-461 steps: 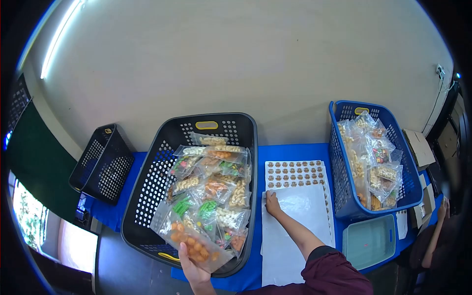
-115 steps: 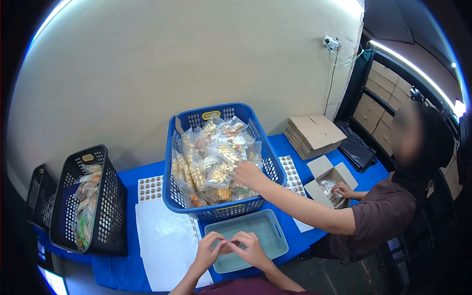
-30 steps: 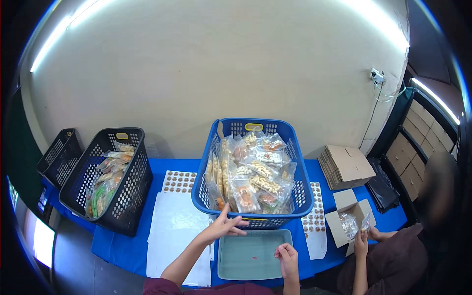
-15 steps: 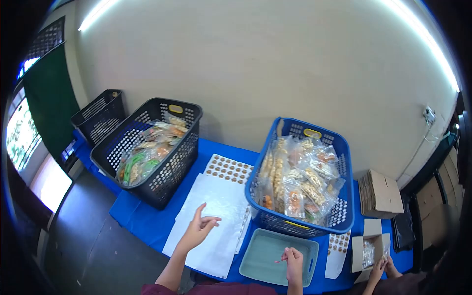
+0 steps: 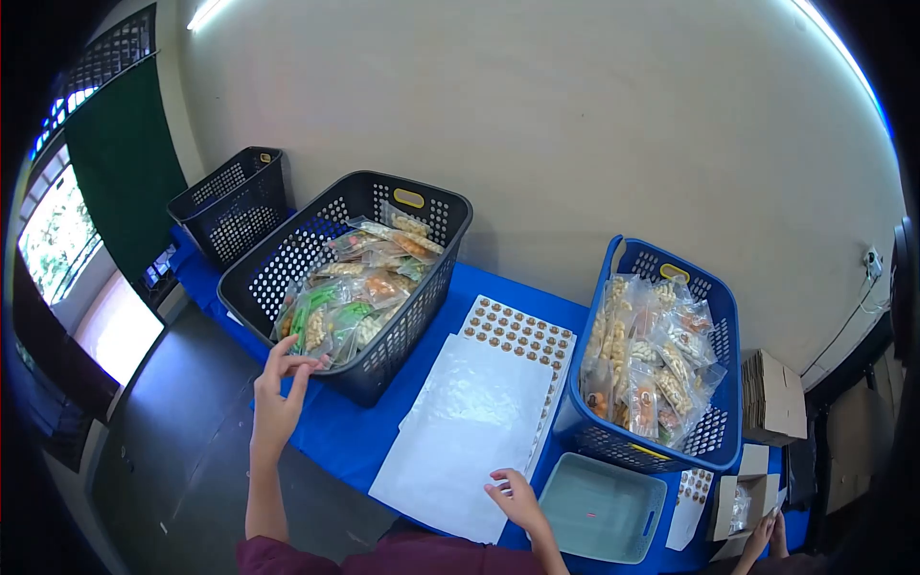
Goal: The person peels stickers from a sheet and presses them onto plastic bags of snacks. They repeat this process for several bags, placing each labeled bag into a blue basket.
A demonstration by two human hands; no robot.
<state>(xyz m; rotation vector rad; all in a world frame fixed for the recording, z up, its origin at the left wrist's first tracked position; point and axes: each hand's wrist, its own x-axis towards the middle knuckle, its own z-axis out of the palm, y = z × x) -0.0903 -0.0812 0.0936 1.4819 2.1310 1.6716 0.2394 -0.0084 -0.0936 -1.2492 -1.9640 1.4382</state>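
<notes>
Packets [image 5: 369, 283] lie in 2 baskets [image 5: 412, 326] (left hand [image 5: 278, 393] by the black one).

On the left, a dark green hanging curtain [image 5: 125, 158] adjoins a bright window [image 5: 62, 225], with a small black perforated plastic basket [image 5: 235, 216] to its right. On the right, a white electrical fitting [image 5: 871, 259] is on the far beige wall [image 5: 527, 125], above stacked flat brown cardboard [image 5: 778, 398] and a nearer open brown cardboard box [image 5: 755, 460].
</notes>
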